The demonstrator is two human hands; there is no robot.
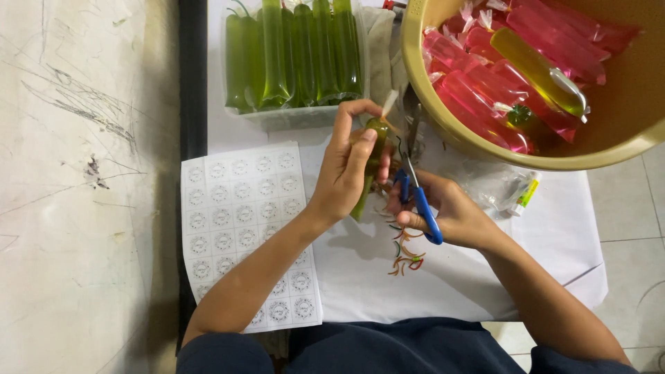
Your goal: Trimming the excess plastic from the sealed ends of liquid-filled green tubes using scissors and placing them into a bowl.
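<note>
Item: green ice-pop tube (365, 181), held over the white table (554, 235) with scissors (418, 194) at its tied top.

My left hand (346, 173) is wrapped around the green ice-pop tube, thumb and fingers closed near its upper end, the tube hanging tilted below my palm. My right hand (443, 211) grips the blue-handled scissors, fingers through the loops, the blades pointing up just beside the tube's twisted plastic tip. Below my hands, small coloured rubber band scraps (407, 257) lie on the table. To the left, a sticker sheet (242, 228) of round labels lies flat. At the far edge, a clear tub (294, 114) holds upright green tubes (291, 55); to the right, a yellow basin (609, 149) holds pink tubes (485, 90) and one yellow tube (537, 69). Near the basin lies crumpled clear plastic (495, 185).
</note>
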